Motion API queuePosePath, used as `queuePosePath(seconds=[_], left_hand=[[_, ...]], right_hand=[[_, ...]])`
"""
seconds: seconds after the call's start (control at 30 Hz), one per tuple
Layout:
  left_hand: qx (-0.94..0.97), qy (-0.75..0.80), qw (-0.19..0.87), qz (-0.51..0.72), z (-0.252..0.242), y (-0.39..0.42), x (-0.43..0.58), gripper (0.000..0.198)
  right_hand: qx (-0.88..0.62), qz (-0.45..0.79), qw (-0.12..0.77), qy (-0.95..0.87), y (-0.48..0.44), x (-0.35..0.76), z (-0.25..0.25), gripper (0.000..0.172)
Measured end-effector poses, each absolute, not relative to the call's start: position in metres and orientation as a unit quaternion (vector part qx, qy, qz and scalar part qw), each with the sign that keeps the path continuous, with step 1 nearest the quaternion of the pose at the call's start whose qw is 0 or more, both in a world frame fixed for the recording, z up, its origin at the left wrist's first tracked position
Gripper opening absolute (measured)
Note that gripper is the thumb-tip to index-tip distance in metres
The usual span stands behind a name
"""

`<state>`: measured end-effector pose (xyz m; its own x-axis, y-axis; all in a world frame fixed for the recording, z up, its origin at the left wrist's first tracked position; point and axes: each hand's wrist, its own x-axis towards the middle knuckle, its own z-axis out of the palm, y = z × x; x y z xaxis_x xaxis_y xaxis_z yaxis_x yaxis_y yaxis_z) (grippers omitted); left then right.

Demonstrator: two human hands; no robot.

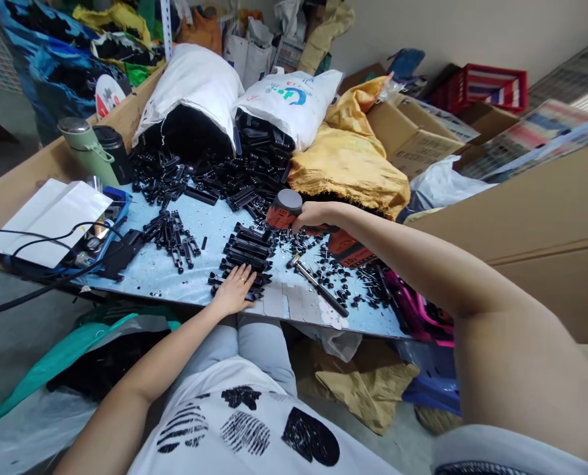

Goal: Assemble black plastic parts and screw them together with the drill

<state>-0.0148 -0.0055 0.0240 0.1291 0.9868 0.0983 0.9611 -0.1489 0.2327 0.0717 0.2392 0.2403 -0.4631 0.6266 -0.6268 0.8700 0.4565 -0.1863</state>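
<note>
My right hand [312, 214] is wrapped round the grip of a red and black power screwdriver [284, 210] whose nose points down at a row of black plastic parts [247, 249] stacked on the blue table [209, 227]. My left hand [235, 289] lies flat, fingers spread, on the near end of that row, close to the table's front edge. A smaller bunch of black parts [172, 234] lies to the left. Small black screws [340, 277] and a metal rod tool [318, 285] are scattered to the right of the row.
White sacks [195, 82] and a yellow sack [346, 155] spill black parts at the back of the table. A green flask [88, 150] and a dark cup [114, 150] stand at the left, by a white box [51, 221] with cables. Cardboard boxes [536, 218] stand on the right.
</note>
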Motion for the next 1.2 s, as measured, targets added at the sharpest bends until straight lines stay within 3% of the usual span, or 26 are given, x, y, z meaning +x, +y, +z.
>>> queuePosePath(seconds=[0.17,0.27,0.83,1.2], left_hand=[[0.756,0.643,0.055,0.109,0.019,-0.004,-0.013,0.094],[0.756,0.645,0.046,0.105,0.018,-0.004,-0.011,0.088],[0.733,0.671,0.06,0.099,0.032,-0.004,-0.004,0.078],[0.736,0.664,0.065,0.115,0.026,-0.004,-0.006,0.08]], right_hand=[[0.49,-0.228,0.278,0.794,0.276,0.079,0.217,0.024],[0.479,-0.24,0.281,0.796,0.283,0.082,0.208,0.02],[0.398,-0.163,0.313,0.847,0.224,0.09,0.227,0.017],[0.391,-0.189,0.335,0.836,0.189,0.097,0.228,0.017]])
